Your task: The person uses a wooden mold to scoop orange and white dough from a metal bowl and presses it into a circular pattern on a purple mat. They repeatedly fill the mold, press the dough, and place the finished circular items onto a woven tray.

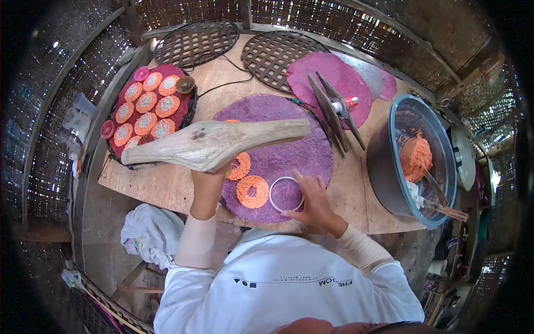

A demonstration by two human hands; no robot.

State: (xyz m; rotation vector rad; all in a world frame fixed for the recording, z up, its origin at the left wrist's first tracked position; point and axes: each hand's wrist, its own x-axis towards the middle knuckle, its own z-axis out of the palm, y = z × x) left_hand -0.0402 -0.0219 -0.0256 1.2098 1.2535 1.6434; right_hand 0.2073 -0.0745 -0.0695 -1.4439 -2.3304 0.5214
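My right hand [315,201] pinches a thin white ring [271,196] laid on a round purple mat [295,133]. Just left of the ring sits an orange coil of thin dough strands [243,195] with a hole in its middle. Another orange coil [243,165] lies behind it, partly hidden. Held up above the mat is a long, pale carved wooden bar [214,142], wide in its middle and narrowing to both ends. My left hand [210,173] grips it from below, most of its fingers hidden by the wood.
A dark red tray [158,72] at left carries several orange rings with whitish centres. A crossed wooden press [328,108] rests on another purple mat. At right, a large tub [384,167] holds orange dough [415,156]. Two woven racks [197,42] lie at the back.
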